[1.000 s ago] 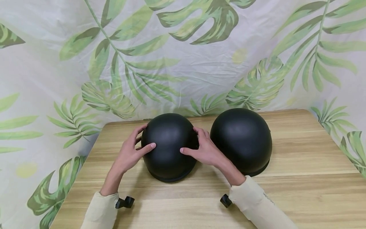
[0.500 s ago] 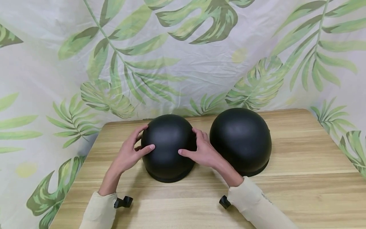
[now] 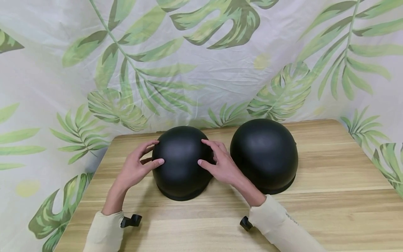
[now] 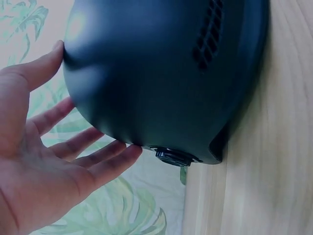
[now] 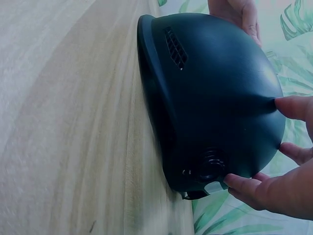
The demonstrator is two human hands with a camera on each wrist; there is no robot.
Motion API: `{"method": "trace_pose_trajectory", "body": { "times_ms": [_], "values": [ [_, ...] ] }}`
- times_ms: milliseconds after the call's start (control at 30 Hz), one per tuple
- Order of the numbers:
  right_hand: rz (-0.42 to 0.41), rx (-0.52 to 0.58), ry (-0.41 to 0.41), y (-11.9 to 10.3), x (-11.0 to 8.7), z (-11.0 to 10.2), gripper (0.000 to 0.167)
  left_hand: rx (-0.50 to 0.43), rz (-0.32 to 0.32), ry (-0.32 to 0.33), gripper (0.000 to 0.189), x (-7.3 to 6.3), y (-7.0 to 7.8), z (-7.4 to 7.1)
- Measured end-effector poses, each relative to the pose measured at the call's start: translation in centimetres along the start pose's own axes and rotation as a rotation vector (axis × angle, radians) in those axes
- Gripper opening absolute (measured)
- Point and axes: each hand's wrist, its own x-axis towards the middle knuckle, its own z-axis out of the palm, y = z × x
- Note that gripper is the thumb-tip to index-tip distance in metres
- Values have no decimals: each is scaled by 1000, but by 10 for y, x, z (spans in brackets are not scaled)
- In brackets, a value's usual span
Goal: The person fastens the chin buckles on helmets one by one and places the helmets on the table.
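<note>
A smooth black helmet (image 3: 181,171) stands dome up on the wooden table (image 3: 189,231). My left hand (image 3: 135,169) touches its left side, with thumb and fingers spread and fairly straight in the left wrist view. My right hand (image 3: 221,166) rests its thumb and fingertips on the right side. In the right wrist view, the helmet (image 5: 220,88) shows a slotted vent (image 5: 176,48) and a round side fitting (image 5: 211,164) close to my right fingertips. A similar side fitting (image 4: 173,156) lies just beyond my left fingertips. The helmet's inside is hidden.
A second black helmet (image 3: 264,155) stands dome up to the right, close beside my right hand and forearm. A leaf-patterned cloth (image 3: 195,77) hangs behind the table's back edge. A black wrist mount (image 3: 131,221) sticks out from the left sleeve.
The helmet between my hands has shifted slightly left. My left hand has moved left with it, and my right fingers have slid further over the dome. The second helmet stays in place.
</note>
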Motion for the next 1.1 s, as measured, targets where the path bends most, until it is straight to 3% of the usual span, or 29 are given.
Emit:
{"method": "trace_pose_trajectory", "body": {
  "times_ms": [333,900,1100],
  "values": [
    [9,58,0,-2,-1,2,69,-17,19,-29,62,-1,-2,-5],
    [7,61,-6,-1,-2,3,69,-15,6,-44,63,-3,1,-5],
    [15,-46,-42,-7,-3,-3,73,-4,4,-48,63,-1,3,-7]
  ]
}}
